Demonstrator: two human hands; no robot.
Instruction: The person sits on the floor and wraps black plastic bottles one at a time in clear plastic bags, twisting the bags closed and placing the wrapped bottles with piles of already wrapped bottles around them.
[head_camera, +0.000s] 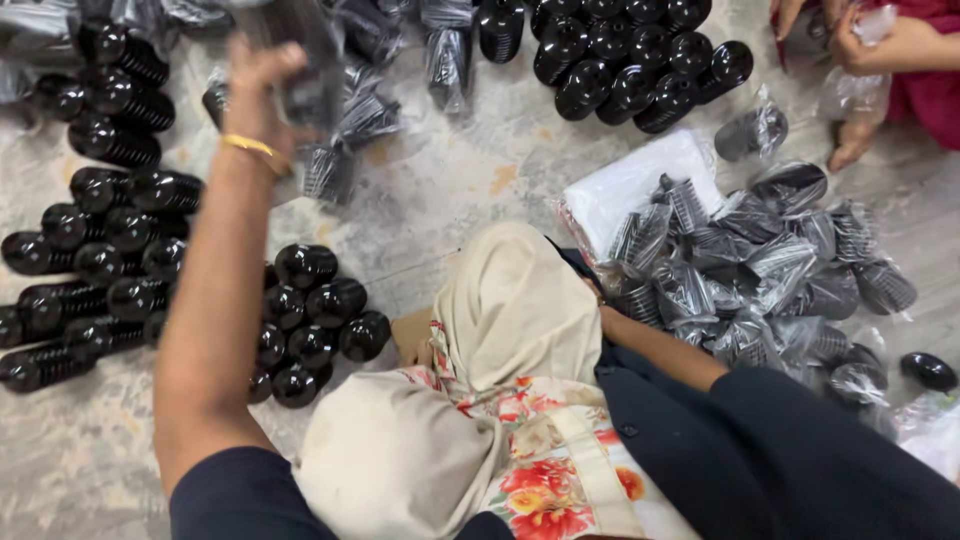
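A floor-level packing workshop.
Stacks of black ribbed caps cover the bare concrete floor, with a heap of bagged ones beside.

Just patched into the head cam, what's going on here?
A person sits on the floor among stacks of black ribbed parts. Their left hand is raised and blurred, on a clear plastic bag with one such part in it. Their right hand is hidden behind a cream cloth, beside a heap of bagged parts. More loose black parts lie at the top. At top right, another person's hands hold a clear bag.
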